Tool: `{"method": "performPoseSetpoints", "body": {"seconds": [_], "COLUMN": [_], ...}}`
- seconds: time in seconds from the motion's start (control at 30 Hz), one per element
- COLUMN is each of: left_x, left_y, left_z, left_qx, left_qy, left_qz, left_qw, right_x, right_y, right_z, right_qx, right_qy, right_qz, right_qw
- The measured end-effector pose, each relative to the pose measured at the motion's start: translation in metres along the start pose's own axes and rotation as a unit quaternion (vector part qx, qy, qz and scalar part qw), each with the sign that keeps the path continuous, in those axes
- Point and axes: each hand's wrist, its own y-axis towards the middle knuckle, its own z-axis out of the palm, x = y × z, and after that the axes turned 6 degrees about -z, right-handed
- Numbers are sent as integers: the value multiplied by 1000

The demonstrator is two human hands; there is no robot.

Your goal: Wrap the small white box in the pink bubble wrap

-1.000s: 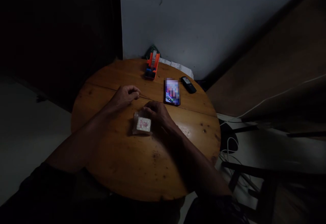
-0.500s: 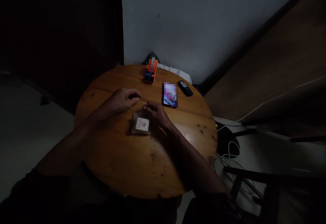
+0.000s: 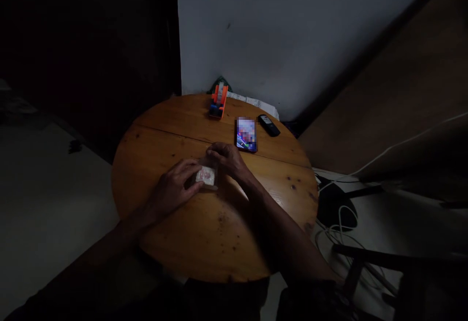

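Observation:
A small square pale block with red print in a clear plastic wrapper (image 3: 206,177) lies on the round wooden table (image 3: 204,233). My left hand (image 3: 177,184) grips its left side, thumb at the near edge and fingers at the far edge. Just beyond the packet, my right hand (image 3: 227,158) is closed in a pinch near the wrapper's far end. What those fingertips hold is too dark and small to make out.
At the back stands an orange tape dispenser (image 3: 218,101). A lit phone (image 3: 246,134) and a small black handheld device (image 3: 268,125) lie to its right. Papers (image 3: 252,101) line the wall edge. Cables (image 3: 340,228) and a dark wooden stool (image 3: 369,257) are on the right.
My left hand has moved back toward me, from beyond the packet onto its left side. A thin dark strand seen between my hands no longer shows. My right hand stays pinched.

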Motion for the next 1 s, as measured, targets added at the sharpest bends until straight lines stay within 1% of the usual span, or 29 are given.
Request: {"method": "performPoseSetpoints", "body": {"seconds": [0.1, 0.2, 0.33, 0.43, 0.6, 0.73, 0.87, 1.0], "left_x": [5, 10, 14, 14, 17, 24, 29, 31], "left_y": [0, 2, 4, 6, 8, 9, 12, 13], "left_z": [1, 1, 1, 1, 2, 5, 6, 8], "left_qx": [0, 1, 6, 5, -16, -33, -18, -3], "left_qy": [19, 38, 32, 35, 102, 135, 149, 163], "left_qz": [11, 27, 43, 49, 67, 49, 69, 88], "left_qw": [1000, 999, 999, 998, 992, 989, 986, 983], "right_x": [10, 27, 48, 56, 61, 61, 61, 63], "right_y": [-1, -6, -15, -20, -21, -19, -22, -36], "right_z": [-3, -6, -5, -5, -8, -8, -4, 4], "right_qx": [22, 47, 88, 121, 154, 167, 170, 150], "right_qy": [-47, -118, -207, -248, -287, -318, -375, -447], "right_qz": [-18, -38, -64, -88, -112, -132, -149, -166], "right_qw": [999, 991, 972, 957, 939, 924, 899, 866]}}
